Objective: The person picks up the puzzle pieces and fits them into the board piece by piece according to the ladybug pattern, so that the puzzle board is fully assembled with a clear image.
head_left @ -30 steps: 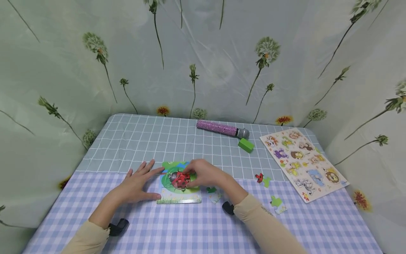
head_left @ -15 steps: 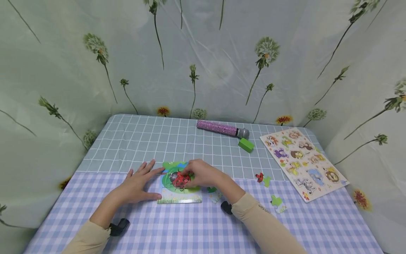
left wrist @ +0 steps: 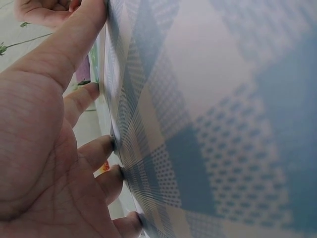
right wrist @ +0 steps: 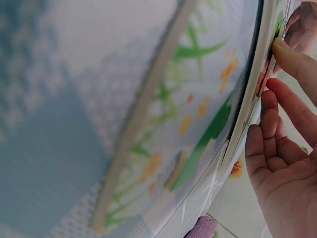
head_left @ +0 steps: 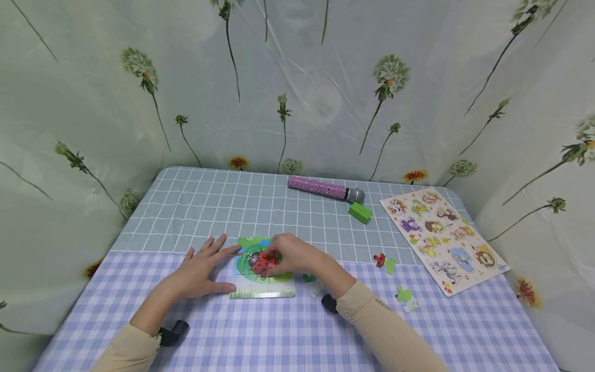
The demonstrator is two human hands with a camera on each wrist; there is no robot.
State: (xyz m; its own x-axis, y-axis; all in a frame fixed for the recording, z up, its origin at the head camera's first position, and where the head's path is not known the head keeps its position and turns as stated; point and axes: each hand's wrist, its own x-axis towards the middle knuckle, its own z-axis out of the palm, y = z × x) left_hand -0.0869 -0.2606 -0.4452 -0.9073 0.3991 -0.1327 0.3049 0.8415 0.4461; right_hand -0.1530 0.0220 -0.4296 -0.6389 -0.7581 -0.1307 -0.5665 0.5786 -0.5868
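A small ladybug jigsaw puzzle [head_left: 262,290] lies flat on the checked cloth in front of me. My right hand [head_left: 297,254] is over its right half, thumb and forefinger pinching a red spotted puzzle piece [head_left: 265,265] at the ladybug's body. In the right wrist view, those fingertips [right wrist: 279,43] touch the red piece at the puzzle's surface, while the other fingers curl loosely. My left hand [head_left: 197,274] is spread at the puzzle's left side, its thumb and forefinger touching the edge. The right hand covers part of the puzzle's right side.
A loose puzzle piece [head_left: 316,288] lies just right of the puzzle, partly under the right forearm. Farther right are a red-and-green piece [head_left: 385,262] and a green-and-white piece [head_left: 407,298]. Behind lie a pink microphone [head_left: 321,187], a green block [head_left: 360,212] and an animal puzzle board [head_left: 441,235].
My right hand has shifted slightly left over the puzzle, with the red piece under its fingertips. The left hand has stayed at the puzzle's left edge.
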